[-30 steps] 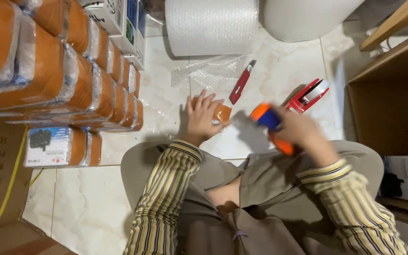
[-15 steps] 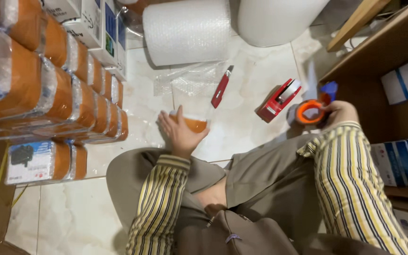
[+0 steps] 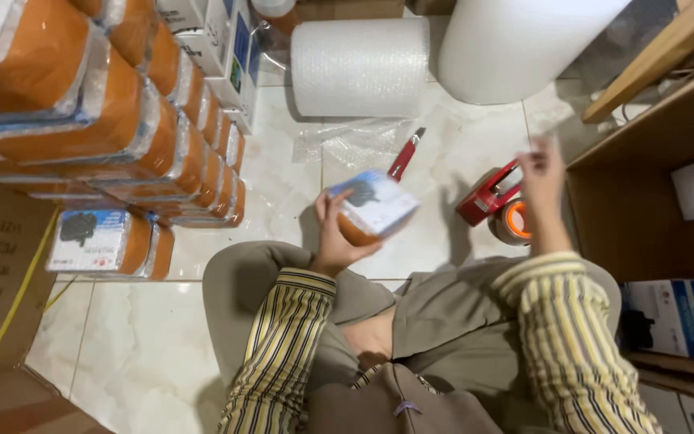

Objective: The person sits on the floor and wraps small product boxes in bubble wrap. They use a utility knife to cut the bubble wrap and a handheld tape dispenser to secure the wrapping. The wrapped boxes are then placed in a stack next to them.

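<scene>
Left hand: the left hand [image 3: 332, 237] is curled around the near-left end of a bubble-wrapped box [image 3: 373, 206] – orange underneath, a pale picture label on top. Thumb on the left edge, fingers tucked below, so it's closed on the box.

Where the box is: held up off the tiled floor [image 3: 275, 173], out in front of the knees and tilted, roughly mid-scene.

Right hand: the right hand [image 3: 541, 173] is raised over on the right, fingers pointing far and blurred. Can't tell how open it is, or whether it's pinching anything – a strip of tape would be invisible at this blur.

Just under it: a red tape dispenser [image 3: 487, 195] on the floor with an orange tape roll [image 3: 514, 221] touching its near side.

Also around: a red utility knife [image 3: 406, 154] lying just beyond the box, a loose sheet of clear wrap [image 3: 347, 141], a bubble wrap roll [image 3: 361, 67] at the far end, and a stack of wrapped orange boxes [image 3: 122, 137] on the left.

Risk 1: one-handed grip at one end only. I'd guess the slick wrap could let the box swing down or slip out.

Risk 2: if it drops, it lands close to the knife and the dispenser's edge.

Risk 3: that loose wrap on smooth tile looks slippery.
</scene>
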